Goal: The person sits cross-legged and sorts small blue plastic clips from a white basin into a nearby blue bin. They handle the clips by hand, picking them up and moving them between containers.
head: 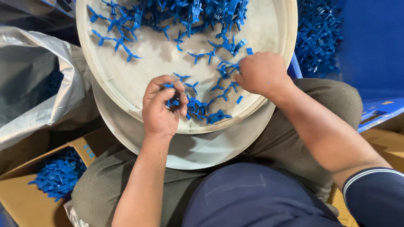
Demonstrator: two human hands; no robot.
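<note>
Bare room is lying open across the middle of the white tray (269,25), between the blue plastic pieces (168,12) heaping at twelve o'clock and the cluster (206,111) crowding six o'clock. A silver bag (38,80) is blocking nine o'clock, and a blue crate (370,54) is walling three o'clock.

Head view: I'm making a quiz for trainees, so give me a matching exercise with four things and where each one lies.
Things:
1. left hand
2. right hand
3. cardboard box
4. silver bag

Places:
A. lower left corner, holding blue plastic parts
B. near rim of the white tray, fingers curled around small blue pieces
C. left of the tray, crumpled and open
D. right side of the tray, knuckles up over blue pieces

Pairs: 1-B, 2-D, 3-A, 4-C
</note>
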